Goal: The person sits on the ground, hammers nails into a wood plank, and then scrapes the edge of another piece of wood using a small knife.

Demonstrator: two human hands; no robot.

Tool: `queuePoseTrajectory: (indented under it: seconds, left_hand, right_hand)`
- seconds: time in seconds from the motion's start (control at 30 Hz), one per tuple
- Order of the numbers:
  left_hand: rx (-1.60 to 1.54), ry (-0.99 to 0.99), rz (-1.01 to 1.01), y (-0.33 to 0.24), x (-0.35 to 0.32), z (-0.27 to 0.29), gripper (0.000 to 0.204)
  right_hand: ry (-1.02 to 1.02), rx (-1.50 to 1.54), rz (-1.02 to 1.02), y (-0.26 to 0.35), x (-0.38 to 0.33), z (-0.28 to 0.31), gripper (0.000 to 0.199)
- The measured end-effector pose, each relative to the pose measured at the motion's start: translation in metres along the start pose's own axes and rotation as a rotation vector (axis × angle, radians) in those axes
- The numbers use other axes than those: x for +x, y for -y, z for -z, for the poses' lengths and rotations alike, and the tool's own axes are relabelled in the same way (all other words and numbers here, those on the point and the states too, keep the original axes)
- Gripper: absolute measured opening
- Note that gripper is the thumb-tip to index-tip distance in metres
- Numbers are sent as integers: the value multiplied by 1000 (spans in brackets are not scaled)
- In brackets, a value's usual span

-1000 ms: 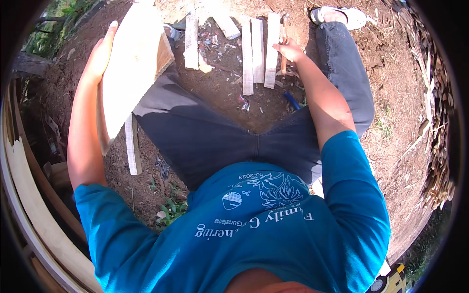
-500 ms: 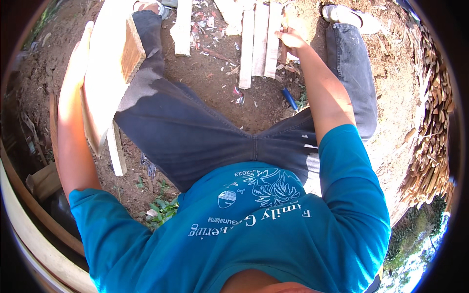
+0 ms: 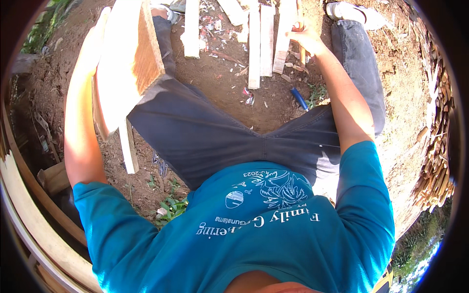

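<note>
My left hand (image 3: 95, 46) grips a wide wooden board (image 3: 117, 63) that stands tilted over my left leg, glaring in the sun. Its fingers run straight along the board's outer side; the thumb is hidden. At the upper right, my right hand (image 3: 309, 40) is closed at the edge of a pale wooden strip (image 3: 282, 46), thumb overlapping it. A thin brown stick (image 3: 302, 54) passes close under that hand; whether it is also gripped is unclear. Two more pale strips, one long (image 3: 254, 53) and one shorter (image 3: 266, 46), lie to the left.
A blue cylindrical object (image 3: 299, 99) lies on the soil between my legs. Another pale wood piece (image 3: 191, 31) and scattered scraps (image 3: 217, 34) are farther off. A short wood piece (image 3: 128, 149) shows below the board. Stacked sticks (image 3: 439, 141) line the right; long boards (image 3: 34, 215) curve along the left.
The board's near corner has swung right and down. The strip at my right hand has turned slightly, opening a gap from its neighbour. The whole view has shifted a little.
</note>
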State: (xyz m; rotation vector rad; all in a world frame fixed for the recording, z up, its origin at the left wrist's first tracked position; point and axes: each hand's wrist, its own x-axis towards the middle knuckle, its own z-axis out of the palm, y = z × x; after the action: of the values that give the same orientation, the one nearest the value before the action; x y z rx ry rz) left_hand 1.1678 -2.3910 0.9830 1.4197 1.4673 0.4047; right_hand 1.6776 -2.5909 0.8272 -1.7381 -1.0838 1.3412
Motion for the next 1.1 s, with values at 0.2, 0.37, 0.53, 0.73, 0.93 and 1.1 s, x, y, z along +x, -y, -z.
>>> queuePoseTrajectory:
  seconds: [0.2,0.37,0.53,0.73,0.93,1.1]
  left_hand:
    - [130,-26,-362,-46,-12,-5,68]
    - [227,153,-442,-111,-25,-54,67]
    - [373,369,-369,-129,-33,-120,67]
    - [477,478,-196,-157,3,-161,66]
    - [522,492,-94,-156,13,-191,66]
    - [523,497,-49,-150,26,-211,66]
  right_hand:
    - [58,17,272,95,-66,-13,41]
    - [-64,37,220,56,-93,-12,45]
    - [-103,-67,172,17,-84,-20,42]
    - [-204,-230,200,16,-76,-10,46]
    - [-249,-283,175,19,-78,2,52]
    - [-251,-249,211,13,-74,2,56]
